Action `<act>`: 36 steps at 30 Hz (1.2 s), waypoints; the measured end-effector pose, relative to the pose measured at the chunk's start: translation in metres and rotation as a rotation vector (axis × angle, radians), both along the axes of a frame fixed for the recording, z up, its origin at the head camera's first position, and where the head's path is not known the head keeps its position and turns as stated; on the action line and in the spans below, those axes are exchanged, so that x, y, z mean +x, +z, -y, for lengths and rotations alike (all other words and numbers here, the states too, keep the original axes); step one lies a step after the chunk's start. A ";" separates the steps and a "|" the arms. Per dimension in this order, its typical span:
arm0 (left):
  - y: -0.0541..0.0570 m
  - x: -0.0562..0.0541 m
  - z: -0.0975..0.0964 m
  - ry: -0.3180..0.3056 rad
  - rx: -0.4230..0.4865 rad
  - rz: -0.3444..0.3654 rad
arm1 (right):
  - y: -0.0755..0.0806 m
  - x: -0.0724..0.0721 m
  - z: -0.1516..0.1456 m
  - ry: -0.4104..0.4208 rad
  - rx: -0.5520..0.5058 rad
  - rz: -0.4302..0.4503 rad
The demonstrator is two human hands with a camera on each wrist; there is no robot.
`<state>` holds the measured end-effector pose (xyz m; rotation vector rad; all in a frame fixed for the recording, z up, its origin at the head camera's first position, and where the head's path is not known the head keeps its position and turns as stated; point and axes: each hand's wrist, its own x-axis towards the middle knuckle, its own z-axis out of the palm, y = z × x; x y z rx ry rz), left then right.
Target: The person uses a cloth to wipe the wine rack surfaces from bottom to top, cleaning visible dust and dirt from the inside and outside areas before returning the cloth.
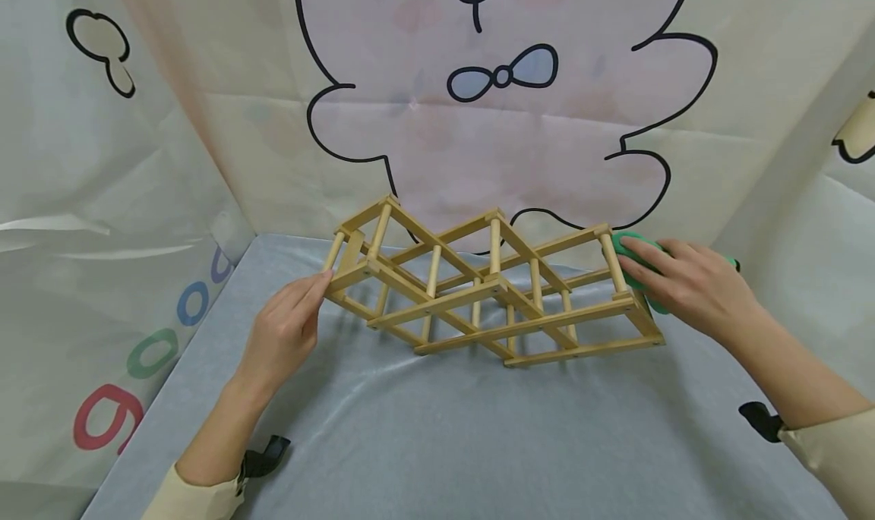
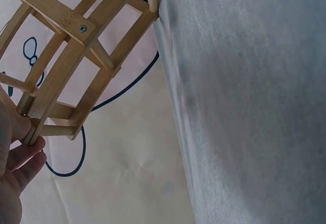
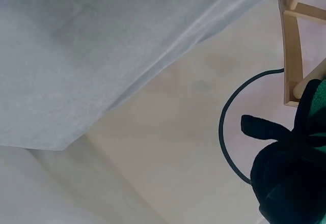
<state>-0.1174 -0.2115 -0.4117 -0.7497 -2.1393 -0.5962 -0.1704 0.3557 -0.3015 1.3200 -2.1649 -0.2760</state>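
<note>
Wooden rack (image 1: pixel 495 247) between hands (image 1: pixel 282 326) (image 1: pixel 697 288), left pinching it, right holding green fabric (image 3: pixel 320 99)

- You get fairly bright, soft light in the head view, seemingly from above.
- White glare streaks the left wall (image 1: pixel 55 228), and a tiny bright spot marks the backdrop (image 1: pixel 273 140).
- Soft-edged shadows fall across the cloth (image 1: pixel 444 444), around the rack (image 1: pixel 437 304) and below your right hand (image 1: pixel 687 281).
- Your left hand (image 1: pixel 283 326) and the rack look reasonably crisp there.
- The wide lens makes the side walls lean outward.
- Your left wrist view is dimmer; a broad grey shadow darkens the cloth, which looks soft and grainy.
- In your right wrist view, the bundle (image 3: pixel 290 180) sinks nearly to black, showing green only by the right edge.
</note>
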 end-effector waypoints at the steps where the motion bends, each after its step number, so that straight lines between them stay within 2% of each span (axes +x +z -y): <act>1: 0.000 0.000 0.000 0.000 0.001 0.000 | 0.000 0.000 0.000 -0.008 0.009 0.005; 13: 0.001 0.000 0.000 -0.002 -0.001 -0.003 | -0.001 0.002 -0.004 -0.097 0.092 0.028; 25: 0.002 0.000 0.000 -0.001 -0.001 -0.011 | -0.008 0.007 -0.020 -0.190 0.146 0.110; 36: 0.001 0.000 0.000 -0.007 -0.002 -0.007 | -0.013 0.002 -0.030 -0.158 0.091 0.113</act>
